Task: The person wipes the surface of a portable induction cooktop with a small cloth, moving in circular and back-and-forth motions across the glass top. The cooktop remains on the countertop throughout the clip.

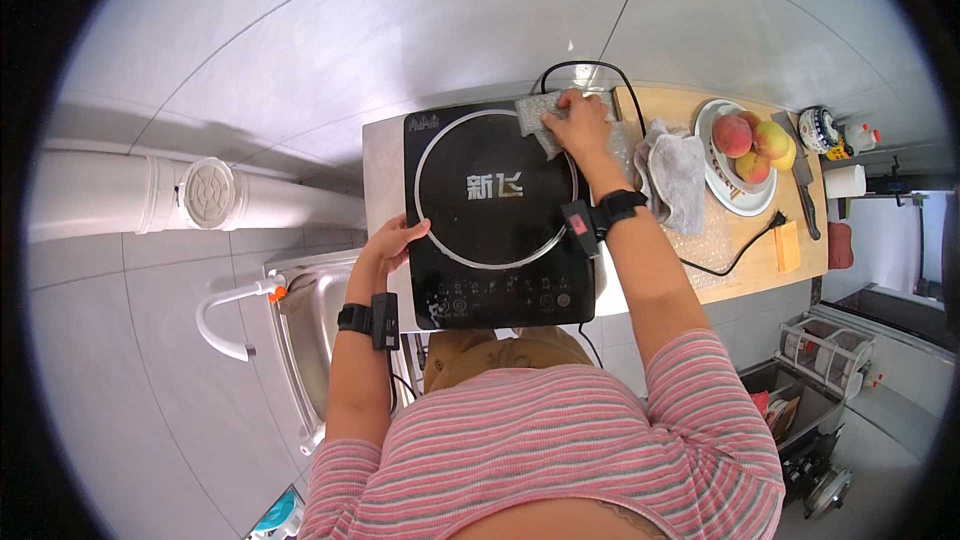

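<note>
A black induction cooktop (495, 225) with a silver ring lies flat before me on a pale counter. My left hand (394, 241) grips its left edge, the thumb resting on the glass top. Under the fingers of my right hand (581, 124), a grey textured cloth (538, 120) is pinched and lies over the cooktop's upper right corner. Small whitish spots show on the panel's lower left. A second, crumpled grey cloth (675, 180) sits to the right on bubble wrap (701, 240).
A wooden board (802, 270) at right carries a plate (759, 206) of peaches, a knife (807, 202), a sponge-like block (787, 247) and a black cord with plug (739, 262). At left are a metal sink (311, 345), a white faucet (225, 300) and a white pipe (90, 191).
</note>
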`<state>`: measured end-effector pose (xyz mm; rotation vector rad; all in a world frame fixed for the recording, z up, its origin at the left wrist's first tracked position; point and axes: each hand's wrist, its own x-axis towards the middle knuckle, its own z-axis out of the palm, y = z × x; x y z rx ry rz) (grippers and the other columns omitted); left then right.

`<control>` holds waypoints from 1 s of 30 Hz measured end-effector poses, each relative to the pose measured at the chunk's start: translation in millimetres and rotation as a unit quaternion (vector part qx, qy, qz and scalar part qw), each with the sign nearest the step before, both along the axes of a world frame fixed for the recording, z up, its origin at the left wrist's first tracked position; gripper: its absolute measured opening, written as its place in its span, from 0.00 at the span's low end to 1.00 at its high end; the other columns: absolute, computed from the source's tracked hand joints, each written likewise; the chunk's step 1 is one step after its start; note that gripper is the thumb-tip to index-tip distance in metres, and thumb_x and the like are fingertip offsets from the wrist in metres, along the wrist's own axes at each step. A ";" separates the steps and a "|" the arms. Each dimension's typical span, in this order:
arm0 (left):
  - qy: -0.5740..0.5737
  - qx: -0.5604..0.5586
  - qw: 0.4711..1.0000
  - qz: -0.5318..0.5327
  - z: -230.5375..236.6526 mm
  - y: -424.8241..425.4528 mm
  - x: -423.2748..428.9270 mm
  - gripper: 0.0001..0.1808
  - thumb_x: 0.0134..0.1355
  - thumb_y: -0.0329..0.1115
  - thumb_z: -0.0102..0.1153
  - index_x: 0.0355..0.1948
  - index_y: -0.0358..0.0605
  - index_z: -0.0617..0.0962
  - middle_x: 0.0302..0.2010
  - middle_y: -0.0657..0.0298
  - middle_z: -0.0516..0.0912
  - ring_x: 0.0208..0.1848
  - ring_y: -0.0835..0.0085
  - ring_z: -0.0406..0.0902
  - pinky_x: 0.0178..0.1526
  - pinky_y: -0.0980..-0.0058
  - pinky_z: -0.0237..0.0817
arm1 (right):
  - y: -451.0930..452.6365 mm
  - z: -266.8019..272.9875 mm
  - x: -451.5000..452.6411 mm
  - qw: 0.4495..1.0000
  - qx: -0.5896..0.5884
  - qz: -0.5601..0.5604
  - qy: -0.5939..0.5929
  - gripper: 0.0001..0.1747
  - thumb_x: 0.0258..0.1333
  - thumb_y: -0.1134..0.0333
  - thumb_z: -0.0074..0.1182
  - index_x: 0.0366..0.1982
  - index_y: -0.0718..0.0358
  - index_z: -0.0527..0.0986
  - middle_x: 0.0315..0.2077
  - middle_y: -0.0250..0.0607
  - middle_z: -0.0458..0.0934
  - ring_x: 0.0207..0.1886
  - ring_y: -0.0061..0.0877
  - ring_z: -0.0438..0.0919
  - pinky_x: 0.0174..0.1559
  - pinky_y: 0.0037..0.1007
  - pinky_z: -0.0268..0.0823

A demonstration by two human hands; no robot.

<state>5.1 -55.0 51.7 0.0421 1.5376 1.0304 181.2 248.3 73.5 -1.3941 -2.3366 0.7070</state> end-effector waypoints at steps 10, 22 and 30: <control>-0.006 0.008 1.000 0.011 3.1 -0.5 2.9 0.25 0.53 0.40 0.65 0.48 0.38 0.74 0.42 0.61 0.80 0.43 0.71 0.76 0.49 0.75 0.67 | 10.9 -16.8 -1.8 0.989 0.121 0.027 0.080 0.10 0.43 0.67 0.57 0.32 0.57 0.77 0.36 0.42 0.74 0.45 0.41 0.69 0.44 0.38 0.65; -0.011 0.009 1.000 0.002 0.1 0.8 -1.2 0.25 0.55 0.36 0.62 0.50 0.34 0.71 0.45 0.60 0.78 0.46 0.72 0.76 0.50 0.74 0.68 | 11.9 -19.2 -6.9 0.975 0.177 0.083 0.105 0.06 0.43 0.70 0.54 0.27 0.59 0.79 0.32 0.40 0.76 0.41 0.39 0.71 0.44 0.35 0.66; -0.001 -0.008 1.000 0.015 3.0 0.1 1.5 0.24 0.55 0.37 0.62 0.49 0.36 0.72 0.43 0.62 0.79 0.44 0.73 0.76 0.50 0.75 0.68 | 3.2 -20.6 -4.7 0.962 0.230 0.082 0.120 0.09 0.39 0.75 0.51 0.27 0.62 0.77 0.27 0.42 0.73 0.39 0.39 0.71 0.42 0.37 0.66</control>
